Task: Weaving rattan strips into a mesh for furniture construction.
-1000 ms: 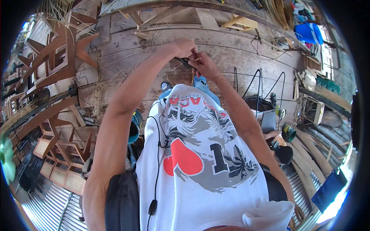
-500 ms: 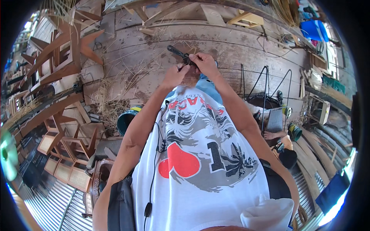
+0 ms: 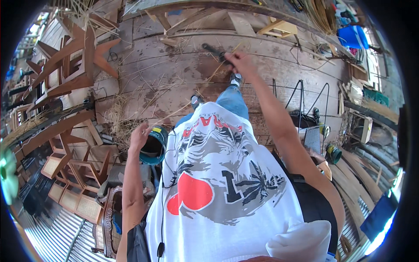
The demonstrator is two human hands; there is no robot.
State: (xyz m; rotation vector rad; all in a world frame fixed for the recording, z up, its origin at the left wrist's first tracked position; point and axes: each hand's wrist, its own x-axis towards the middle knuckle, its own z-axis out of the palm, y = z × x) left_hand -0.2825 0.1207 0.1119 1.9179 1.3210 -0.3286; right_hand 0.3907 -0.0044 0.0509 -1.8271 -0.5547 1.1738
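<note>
Far left: stacked wooden chair frames (image 3: 65,65) with woven seats, tipped and leaning on one another, loose straw (image 3: 118,118) strewn on the plank floor (image 3: 174,65) beside them. Nearer the middle: left hand (image 3: 139,136) raised with fingers loosely spread, holding nothing, just beside the rim of a teal bucket (image 3: 153,146) (dark inside, contents not clear). Centre: white printed shirt (image 3: 222,183) filling the lower frame, a thin black cord (image 3: 162,209) running down its left edge. Above: right hand (image 3: 239,62) stretched out ahead, closed around a dark slim tool (image 3: 214,50) whose end sticks out to the left above the floorboards; a long pale cane strip (image 3: 209,81) slanting down from that fist. Right: black bent wire frames (image 3: 305,94), a grey mesh panel (image 3: 312,139), a blue tub (image 3: 351,37) in the upper corner.
</note>
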